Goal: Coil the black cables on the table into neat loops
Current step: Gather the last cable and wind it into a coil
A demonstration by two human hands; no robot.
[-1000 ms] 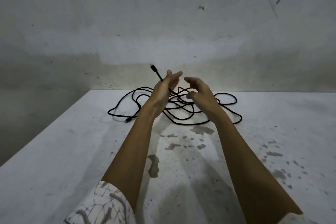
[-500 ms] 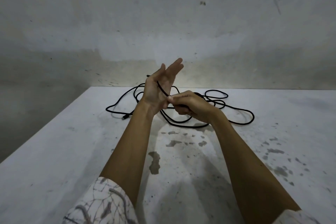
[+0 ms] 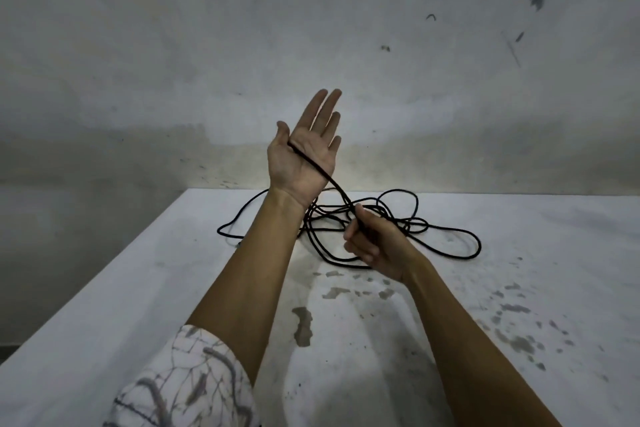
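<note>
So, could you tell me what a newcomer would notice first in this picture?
The raised left hand, palm open, with a black cable running across it from the thumb. Below it, the right hand grips that cable above a loose tangle on the stained white table.

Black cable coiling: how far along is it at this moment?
No loop is finished. The left hand is raised, fingers straight, cable pinned by the thumb across its palm; the right hand grips it lower down. Most of it lies tangled on the table.
</note>
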